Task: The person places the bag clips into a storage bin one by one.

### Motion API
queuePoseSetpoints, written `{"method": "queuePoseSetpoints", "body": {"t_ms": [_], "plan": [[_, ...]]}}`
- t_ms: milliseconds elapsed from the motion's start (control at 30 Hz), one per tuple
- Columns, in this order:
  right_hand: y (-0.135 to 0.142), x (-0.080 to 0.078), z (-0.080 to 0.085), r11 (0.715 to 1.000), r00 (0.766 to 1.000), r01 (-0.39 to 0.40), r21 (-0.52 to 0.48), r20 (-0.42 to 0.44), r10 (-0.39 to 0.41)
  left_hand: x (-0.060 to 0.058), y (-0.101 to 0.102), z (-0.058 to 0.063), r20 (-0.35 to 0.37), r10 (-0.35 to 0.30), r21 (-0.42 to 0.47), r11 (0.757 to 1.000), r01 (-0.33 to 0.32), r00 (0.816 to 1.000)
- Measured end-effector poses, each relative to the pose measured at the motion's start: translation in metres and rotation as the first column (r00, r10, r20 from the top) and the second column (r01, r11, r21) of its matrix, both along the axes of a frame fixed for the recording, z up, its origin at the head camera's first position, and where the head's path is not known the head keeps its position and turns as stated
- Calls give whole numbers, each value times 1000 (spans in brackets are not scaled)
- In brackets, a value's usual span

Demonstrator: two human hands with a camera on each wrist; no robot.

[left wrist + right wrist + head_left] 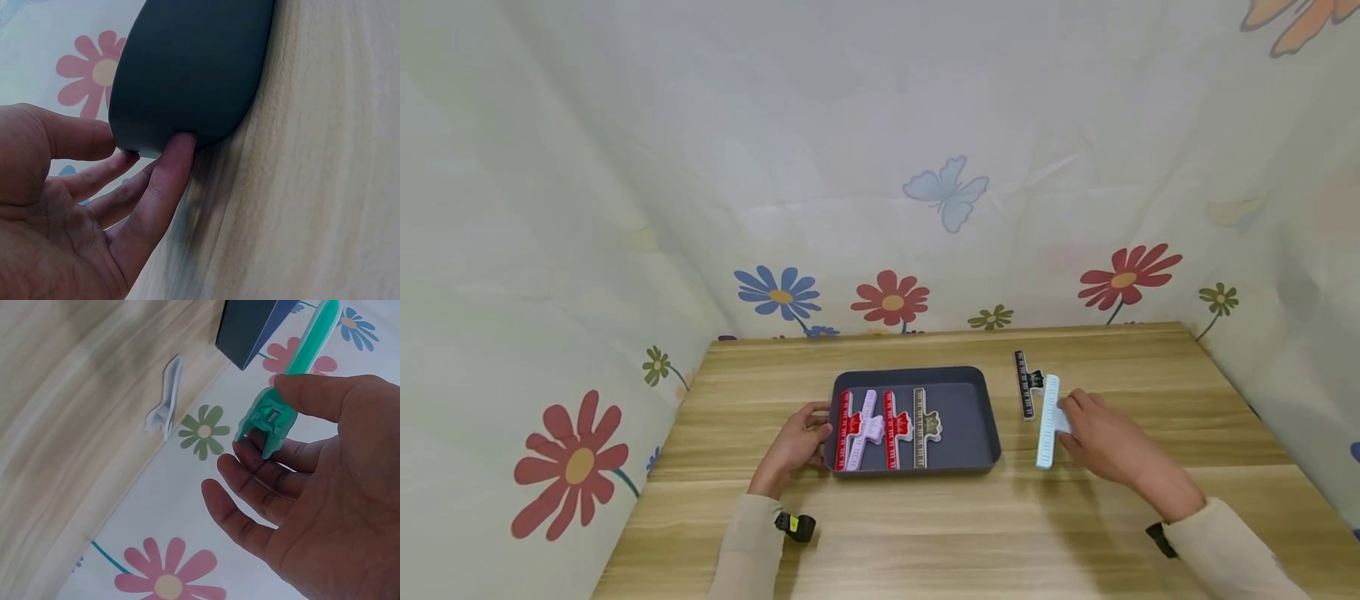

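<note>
At the left end of a dark grey tray point(966, 421), my left hand point(795, 437) holds the edge, with thumb and fingertips against the wall point(181, 75). Inside the tray lie two red clips point(844, 429) point(891, 429), a lilac clip point(862, 429) leaning over beside the leftmost one, and a clear-and-dark clip point(920, 429). My right hand point(1105, 437) pinches a light blue ruler clip point(1048, 425) by its handle, right of the tray. The right wrist view shows this clip point(272, 419) as green, with its spring visible between thumb and fingers.
A black clip point(1025, 385) lies on the wooden table point(925, 533), just behind the light blue one. White sheeting point(850, 167) printed with flowers and a butterfly stands at the table's back and sides.
</note>
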State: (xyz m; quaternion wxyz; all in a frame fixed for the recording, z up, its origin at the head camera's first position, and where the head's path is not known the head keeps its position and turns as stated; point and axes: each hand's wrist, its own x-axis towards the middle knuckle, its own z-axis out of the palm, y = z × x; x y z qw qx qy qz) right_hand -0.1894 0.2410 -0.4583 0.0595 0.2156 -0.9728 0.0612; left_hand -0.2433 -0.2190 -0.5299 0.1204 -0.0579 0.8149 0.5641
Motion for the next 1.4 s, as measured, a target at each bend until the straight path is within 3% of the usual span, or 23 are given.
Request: {"method": "queuePoseSetpoints", "body": {"t_ms": [233,600,867,1133,1400], "plan": [[-6,-6,0,1000,1000,-15,6,-25,15,1,-1,-2,-19,-8,38,999,9,1000],[-27,-13,9,1000,999,-30,2,-21,30,1,-1,-2,-35,-8,22,1000,9,999],[-35,-19,3,998,996,-59,-6,-64,58,0,0,-3,-31,-6,22,1000,7,999],[-40,-25,-1,998,997,-62,-17,-36,62,0,0,-1,-30,-7,17,1000,7,1000],[-48,-30,-6,996,992,-92,10,-88,93,0,1,-2,-28,-5,20,1000,5,1000]]}}
